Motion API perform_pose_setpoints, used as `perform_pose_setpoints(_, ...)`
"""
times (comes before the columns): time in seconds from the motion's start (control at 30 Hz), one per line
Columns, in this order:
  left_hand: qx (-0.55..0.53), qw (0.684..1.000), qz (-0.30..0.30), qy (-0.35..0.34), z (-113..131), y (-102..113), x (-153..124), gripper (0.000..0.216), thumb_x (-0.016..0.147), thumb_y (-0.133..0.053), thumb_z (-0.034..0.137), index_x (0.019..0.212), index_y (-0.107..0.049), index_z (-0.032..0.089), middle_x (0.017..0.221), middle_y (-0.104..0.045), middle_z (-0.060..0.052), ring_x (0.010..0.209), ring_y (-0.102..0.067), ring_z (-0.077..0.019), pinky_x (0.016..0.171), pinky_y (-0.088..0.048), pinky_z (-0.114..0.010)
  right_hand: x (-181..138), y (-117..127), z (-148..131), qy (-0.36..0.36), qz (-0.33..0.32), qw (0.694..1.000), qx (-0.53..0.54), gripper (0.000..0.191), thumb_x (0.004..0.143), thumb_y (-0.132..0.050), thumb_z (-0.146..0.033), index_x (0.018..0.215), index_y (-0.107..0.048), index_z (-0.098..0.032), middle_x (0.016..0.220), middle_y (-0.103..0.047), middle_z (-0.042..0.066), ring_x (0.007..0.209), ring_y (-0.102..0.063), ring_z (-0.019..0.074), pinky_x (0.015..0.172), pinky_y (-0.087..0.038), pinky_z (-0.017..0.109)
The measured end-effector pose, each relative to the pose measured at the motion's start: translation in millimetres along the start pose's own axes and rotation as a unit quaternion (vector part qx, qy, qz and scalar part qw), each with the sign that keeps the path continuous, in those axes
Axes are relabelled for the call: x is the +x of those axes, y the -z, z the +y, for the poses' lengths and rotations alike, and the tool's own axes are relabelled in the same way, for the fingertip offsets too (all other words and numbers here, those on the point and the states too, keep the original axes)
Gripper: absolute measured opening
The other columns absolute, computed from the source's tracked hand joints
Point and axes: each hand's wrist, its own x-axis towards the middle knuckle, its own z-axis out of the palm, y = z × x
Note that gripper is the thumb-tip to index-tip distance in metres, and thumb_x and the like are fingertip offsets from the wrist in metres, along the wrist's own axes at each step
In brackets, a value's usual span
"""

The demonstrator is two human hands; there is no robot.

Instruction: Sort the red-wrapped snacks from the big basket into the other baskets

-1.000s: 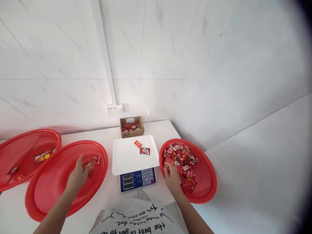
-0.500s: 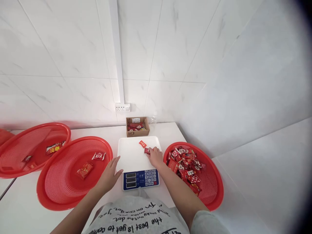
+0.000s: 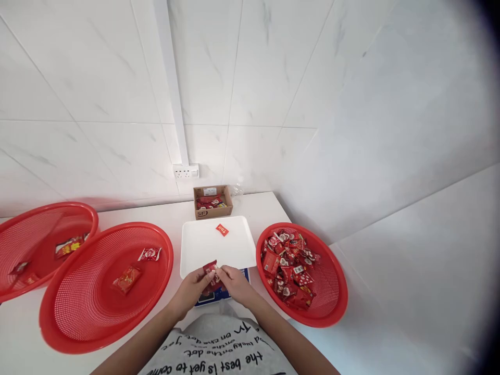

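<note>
Between both hands, over the front edge of the scale, is a small red snack packet (image 3: pixel 211 269). My left hand (image 3: pixel 192 289) is closed on its left side, thumb on top. My right hand (image 3: pixel 233 283) pinches its right side. Behind them, the white pan of the digital scale (image 3: pixel 199 237) carries one small red-orange packet (image 3: pixel 222 229). The scale's blue keypad is mostly covered by my hands. On the right stands a red mesh basket (image 3: pixel 332 291) with a heap of red snack packets (image 3: pixel 289 268).
Left of the scale, a red basket (image 3: pixel 74 307) holds two packets; another red basket (image 3: pixel 23 234) beyond it holds several. A cardboard box (image 3: pixel 213 212) of red packets sits behind the scale, near clear plastic (image 3: pixel 237 189). A wall socket (image 3: pixel 186 171) is above the white table (image 3: pixel 255 205).
My right hand has lifted the packet off the scale pan and drawn it toward me. My left hand has moved right to hold it too. The view has shifted slightly.
</note>
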Motion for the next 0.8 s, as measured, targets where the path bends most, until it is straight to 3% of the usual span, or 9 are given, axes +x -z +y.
perform_pose_setpoints(0.1,-0.085,0.995,0.059,0.008,-3.8,19.1,1.7,0.045,0.073,-0.062,0.050,0.101,-0.064,0.015,0.091,-0.070,-0.006,0.077,-0.064,-0.0186,0.062,-0.049,-0.027,-12.4,9.6,7.9,-0.042,0.017,0.998,0.040,0.034,0.090,-0.037,-0.041,0.069,-0.053,-0.019,0.063,-0.054,-0.002,0.060,-0.050,0.0130,0.058,-0.040,0.024)
perform_pose_setpoints(0.23,-0.224,0.928,0.296,0.032,-11.5,70.8,2.8,0.026,0.078,-0.058,0.035,0.096,-0.062,0.017,0.087,-0.069,-0.006,0.071,-0.064,-0.0156,0.068,-0.053,-0.029,-28.0,40.2,37.9,-0.063,0.143,0.986,-0.061,0.028,0.088,-0.039,-0.037,0.079,-0.058,-0.019,0.081,-0.062,0.004,0.079,-0.058,0.0188,0.074,-0.045,0.029)
perform_pose_setpoints(0.3,-0.239,0.908,0.340,0.052,-13.7,87.8,1.0,0.017,0.081,-0.052,0.029,0.092,-0.060,0.018,0.082,-0.068,-0.005,0.070,-0.065,-0.0149,0.071,-0.054,-0.030,-36.4,54.1,58.6,-0.098,0.209,0.966,-0.113,0.026,0.087,-0.039,-0.033,0.090,-0.060,-0.018,0.097,-0.063,0.010,0.093,-0.058,0.0216,0.084,-0.044,0.032)
perform_pose_setpoints(0.37,-0.167,0.940,0.292,0.051,-14.1,88.5,1.4,0.020,0.083,-0.048,0.031,0.093,-0.060,0.017,0.082,-0.068,-0.007,0.071,-0.066,-0.0160,0.072,-0.055,-0.032,-43.8,61.3,79.1,-0.131,0.243,0.948,-0.161,0.027,0.085,-0.040,-0.031,0.099,-0.060,-0.018,0.107,-0.061,0.013,0.100,-0.057,0.0236,0.089,-0.043,0.034)
perform_pose_setpoints(0.47,0.117,0.988,0.095,-0.026,-10.8,61.0,15.8,0.035,0.088,-0.037,0.038,0.102,-0.060,0.015,0.093,-0.069,-0.011,0.082,-0.068,-0.0194,0.073,-0.055,-0.034,-50.4,58.0,102.3,-0.174,0.234,0.933,-0.212,0.033,0.084,-0.042,-0.029,0.108,-0.058,-0.015,0.114,-0.059,0.016,0.104,-0.057,0.0268,0.089,-0.044,0.038)
perform_pose_setpoints(0.53,0.204,0.976,0.042,-0.065,-6.6,34.4,37.9,0.031,0.086,-0.041,0.035,0.102,-0.063,0.019,0.102,-0.069,-0.009,0.093,-0.066,-0.0209,0.082,-0.053,-0.037,-51.6,50.7,110.4,-0.186,0.220,0.928,-0.234,0.036,0.086,-0.040,-0.031,0.114,-0.056,-0.014,0.116,-0.059,0.017,0.107,-0.056,0.0278,0.090,-0.044,0.038)
perform_pose_setpoints(0.63,0.305,0.945,0.021,-0.120,1.4,2.5,83.4,0.037,0.081,-0.043,0.016,0.114,-0.060,0.020,0.134,-0.053,-0.008,0.128,-0.043,-0.0223,0.108,-0.032,-0.041,-50.7,41.9,114.6,-0.182,0.218,0.921,-0.267,0.042,0.090,-0.034,-0.034,0.119,-0.053,-0.011,0.118,-0.058,0.019,0.111,-0.054,0.0284,0.092,-0.042,0.038)
perform_pose_setpoints(0.73,0.395,0.906,0.004,-0.153,9.7,-10.5,126.9,0.054,0.076,-0.041,0.004,0.129,-0.049,0.016,0.149,-0.035,-0.010,0.141,-0.018,-0.0239,0.114,-0.017,-0.045,-49.8,40.4,114.7,-0.182,0.215,0.917,-0.282,0.044,0.091,-0.032,-0.034,0.121,-0.053,-0.010,0.121,-0.057,0.019,0.112,-0.054,0.0285,0.092,-0.042,0.037)
perform_pose_setpoints(0.8,0.444,0.882,-0.006,-0.161,14.4,-11.2,146.3,0.056,0.076,-0.039,0.000,0.129,-0.048,0.017,0.148,-0.035,-0.011,0.141,-0.017,-0.0248,0.113,-0.015,-0.047,-49.9,41.8,113.8,-0.183,0.209,0.920,-0.278,0.044,0.092,-0.032,-0.035,0.122,-0.052,-0.011,0.121,-0.057,0.018,0.111,-0.054,0.0281,0.091,-0.042,0.036)
